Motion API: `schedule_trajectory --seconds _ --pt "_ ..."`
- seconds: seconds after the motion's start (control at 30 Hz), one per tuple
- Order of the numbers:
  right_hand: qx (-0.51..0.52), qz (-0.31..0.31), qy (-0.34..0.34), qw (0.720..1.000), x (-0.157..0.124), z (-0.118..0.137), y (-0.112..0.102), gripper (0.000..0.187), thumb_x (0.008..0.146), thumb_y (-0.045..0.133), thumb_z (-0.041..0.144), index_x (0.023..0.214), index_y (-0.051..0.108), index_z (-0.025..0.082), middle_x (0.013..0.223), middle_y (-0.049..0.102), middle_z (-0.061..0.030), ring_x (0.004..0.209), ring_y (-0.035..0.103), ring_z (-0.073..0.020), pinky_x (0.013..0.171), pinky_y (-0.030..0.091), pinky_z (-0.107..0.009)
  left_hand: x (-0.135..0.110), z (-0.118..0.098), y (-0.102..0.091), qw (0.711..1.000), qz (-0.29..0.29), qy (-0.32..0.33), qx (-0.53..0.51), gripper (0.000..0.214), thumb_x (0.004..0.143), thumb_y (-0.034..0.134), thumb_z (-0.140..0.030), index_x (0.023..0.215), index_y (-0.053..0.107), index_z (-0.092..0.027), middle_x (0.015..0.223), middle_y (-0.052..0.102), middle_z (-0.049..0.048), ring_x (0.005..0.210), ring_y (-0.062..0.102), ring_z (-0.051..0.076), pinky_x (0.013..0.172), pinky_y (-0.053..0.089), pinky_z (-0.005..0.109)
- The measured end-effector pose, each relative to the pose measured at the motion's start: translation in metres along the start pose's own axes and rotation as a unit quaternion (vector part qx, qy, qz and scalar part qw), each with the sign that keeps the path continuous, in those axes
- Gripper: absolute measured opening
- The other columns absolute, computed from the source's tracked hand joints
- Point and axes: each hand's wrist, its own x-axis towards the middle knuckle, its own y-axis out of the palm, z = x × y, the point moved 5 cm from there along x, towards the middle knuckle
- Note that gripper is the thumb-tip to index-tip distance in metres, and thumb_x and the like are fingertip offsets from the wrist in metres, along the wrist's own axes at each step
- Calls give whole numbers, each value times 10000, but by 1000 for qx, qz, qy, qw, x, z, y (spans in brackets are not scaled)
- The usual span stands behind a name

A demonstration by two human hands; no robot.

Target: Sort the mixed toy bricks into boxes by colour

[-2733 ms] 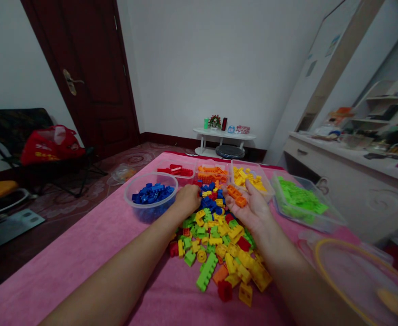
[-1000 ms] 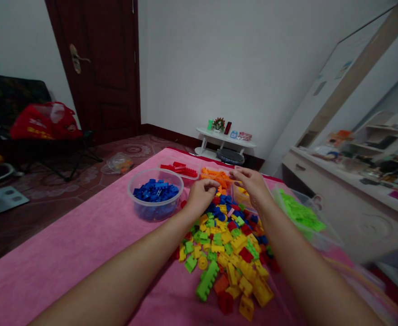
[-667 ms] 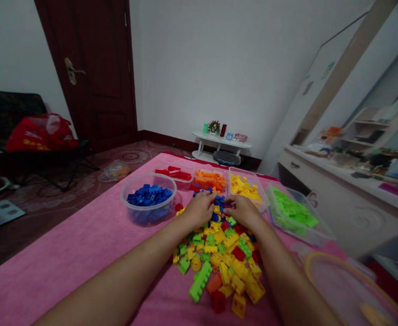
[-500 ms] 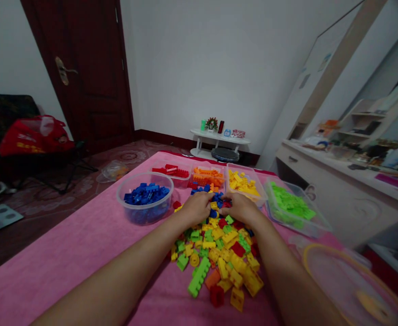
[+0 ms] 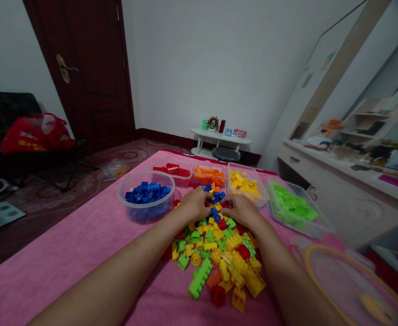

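Observation:
My left hand (image 5: 195, 206) reaches into the far part of a heap of mixed toy building bricks (image 5: 219, 244). Its fingers are bent, with the thumb apart from them, and the fingertips touch blue and red bricks. Opposite it, my right hand (image 5: 242, 209) rests on the same part of the heap, thumb and forefinger parted around a red brick (image 5: 226, 205) that lies among the others. Between the hands are several blue bricks (image 5: 215, 213) and a yellow one. The undersides of both hands are hidden.
Blue bricks fill a round clear tub (image 5: 145, 213) on the left. Behind the heap stand clear boxes of red bricks (image 5: 172, 170), orange bricks (image 5: 208, 175) and yellow bricks (image 5: 244, 182). A box of green bricks (image 5: 294, 203) is at right, near a round yellow-rimmed lid (image 5: 341, 280).
My left hand has shifted slightly up and left, and bricks between the hands have been stirred. My right hand stays nearly in place. The view has shifted slightly.

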Motion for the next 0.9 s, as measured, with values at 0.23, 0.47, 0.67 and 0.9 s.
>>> schedule_trajectory --seconds 0.23,0.47,0.67,0.9 --pt "51 -6 -26 998 -3 1 -5 146 632 667 335 720 670 218 690 642 -5 652 547 -138 564 333 -227 -5 7 0 999 5 -48 2 264 590 601 -183 834 701 -204 874 641 83 828 594 216 717 445 278" --pt "359 -61 -13 931 -2 2 -14 226 647 659 380 681 627 159 585 585 12 519 492 -96 496 360 -213 -2 9 -17 991 -36 -71 -110 167 569 673 -164 734 702 -176 673 657 30 658 581 160 622 423 241" --pt "687 -41 117 716 -4 8 1 227 654 687 317 720 533 163 542 558 31 380 416 -50 349 294 -155 7 6 -25 894 -82 -60 -436 165 668 621 -163 820 668 -120 661 643 12 526 544 103 532 439 215" --pt "804 47 119 581 -8 28 5 115 767 554 254 807 546 147 581 576 -3 383 409 -47 301 244 -119 2 -13 -35 792 -83 -25 -605 214 677 646 -174 873 677 -95 710 656 25 602 556 91 606 455 204"
